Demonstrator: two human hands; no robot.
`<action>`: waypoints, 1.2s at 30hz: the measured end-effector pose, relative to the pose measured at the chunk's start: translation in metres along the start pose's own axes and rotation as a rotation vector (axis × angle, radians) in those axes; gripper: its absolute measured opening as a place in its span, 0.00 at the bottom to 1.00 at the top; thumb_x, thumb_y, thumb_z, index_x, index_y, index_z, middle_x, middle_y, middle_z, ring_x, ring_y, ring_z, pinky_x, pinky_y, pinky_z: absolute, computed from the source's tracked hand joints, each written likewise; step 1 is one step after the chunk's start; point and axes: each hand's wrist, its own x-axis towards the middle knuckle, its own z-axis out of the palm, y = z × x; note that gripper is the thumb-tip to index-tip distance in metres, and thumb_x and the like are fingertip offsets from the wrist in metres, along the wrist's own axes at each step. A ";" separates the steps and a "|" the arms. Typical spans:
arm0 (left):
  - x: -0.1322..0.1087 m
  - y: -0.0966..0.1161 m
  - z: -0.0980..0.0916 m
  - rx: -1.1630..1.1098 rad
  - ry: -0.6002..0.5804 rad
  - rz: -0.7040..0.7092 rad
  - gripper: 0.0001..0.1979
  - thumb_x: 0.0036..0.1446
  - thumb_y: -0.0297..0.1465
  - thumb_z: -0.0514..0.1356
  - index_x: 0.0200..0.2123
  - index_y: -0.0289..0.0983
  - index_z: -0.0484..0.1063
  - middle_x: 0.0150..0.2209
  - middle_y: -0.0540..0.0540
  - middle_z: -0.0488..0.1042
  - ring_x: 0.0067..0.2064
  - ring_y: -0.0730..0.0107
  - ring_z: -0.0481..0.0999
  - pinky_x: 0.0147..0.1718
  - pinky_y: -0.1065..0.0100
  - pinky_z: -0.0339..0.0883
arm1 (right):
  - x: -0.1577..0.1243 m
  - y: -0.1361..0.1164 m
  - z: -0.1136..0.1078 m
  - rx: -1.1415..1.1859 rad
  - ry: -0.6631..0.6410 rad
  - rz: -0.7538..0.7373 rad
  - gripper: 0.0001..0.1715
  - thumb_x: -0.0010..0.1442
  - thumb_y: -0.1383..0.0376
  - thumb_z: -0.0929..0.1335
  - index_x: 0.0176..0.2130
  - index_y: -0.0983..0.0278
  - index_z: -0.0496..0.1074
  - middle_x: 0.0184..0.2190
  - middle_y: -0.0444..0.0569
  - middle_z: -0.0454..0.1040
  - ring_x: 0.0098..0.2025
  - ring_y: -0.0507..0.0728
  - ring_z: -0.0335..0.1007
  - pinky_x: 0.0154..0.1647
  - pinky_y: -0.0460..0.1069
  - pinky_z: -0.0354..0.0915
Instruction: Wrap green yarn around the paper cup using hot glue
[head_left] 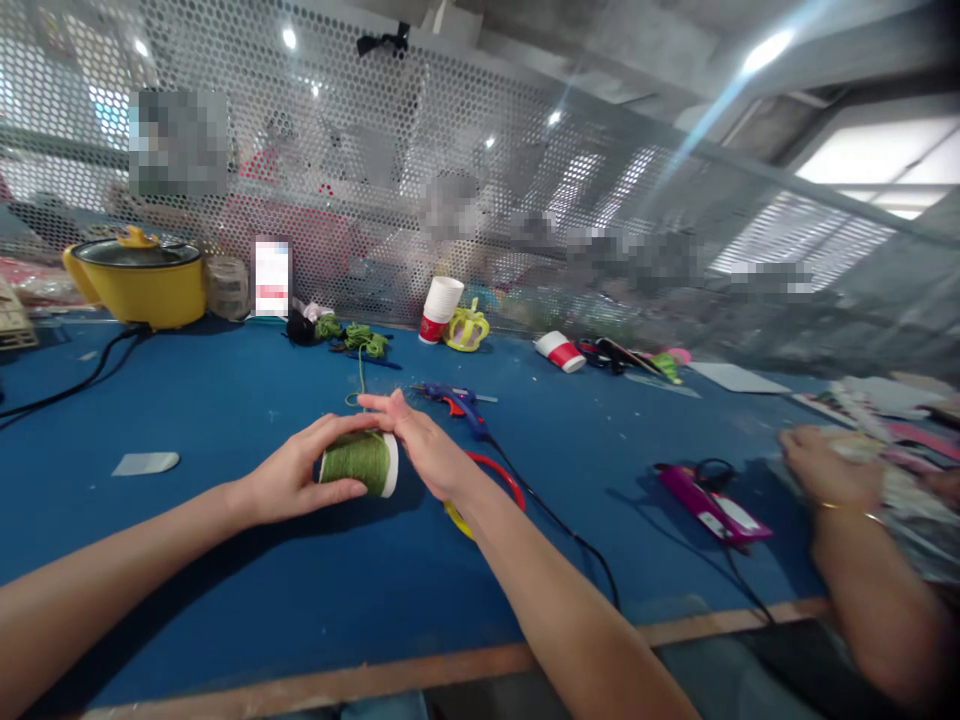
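Observation:
My left hand [289, 475] is closed around a paper cup wound with green yarn [354, 460], thumb below and fingers over the top. The cup lies sideways, its white end facing right. My right hand [427, 440] reaches over that end, fingers stretched out to the left across the top of the cup, touching or nearly touching my left fingertips. A green yarn strand [362, 370] runs from a loose green yarn bundle [365, 340] down to a loop by my right fingertips. Whether those fingers press on the strand is hidden.
A blue glue gun [457, 402] lies behind my right hand, its cord running right. Under my right forearm are red and yellow rings [499, 470]. Stacked paper cups [441, 305], a yellow crown-shaped piece [466, 328] and a yellow pot [146, 285] stand behind. Another person's hand [832, 470] is at right.

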 end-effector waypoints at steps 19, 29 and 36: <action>-0.001 0.002 0.001 0.065 -0.091 -0.020 0.29 0.53 0.36 0.58 0.57 0.41 0.53 0.55 0.39 0.59 0.56 0.54 0.60 0.50 0.55 0.61 | 0.014 -0.010 0.004 0.025 -0.099 -0.097 0.36 0.56 0.44 0.54 0.51 0.66 0.62 0.50 0.58 0.63 0.45 0.56 0.66 0.48 0.53 0.61; 0.000 0.001 0.000 0.089 -0.098 -0.060 0.26 0.52 0.37 0.58 0.52 0.38 0.58 0.48 0.39 0.66 0.49 0.56 0.67 0.47 0.55 0.64 | 0.049 -0.036 0.014 -0.393 -0.255 -0.022 0.42 0.54 0.40 0.50 0.44 0.69 0.68 0.43 0.58 0.70 0.35 0.55 0.69 0.34 0.49 0.66; 0.000 0.001 0.001 0.115 -0.086 -0.068 0.24 0.51 0.39 0.58 0.51 0.38 0.61 0.49 0.39 0.66 0.50 0.54 0.66 0.49 0.53 0.62 | 0.063 -0.062 0.040 -0.829 -0.356 -0.081 0.38 0.51 0.37 0.52 0.27 0.65 0.70 0.21 0.49 0.71 0.25 0.55 0.68 0.29 0.49 0.63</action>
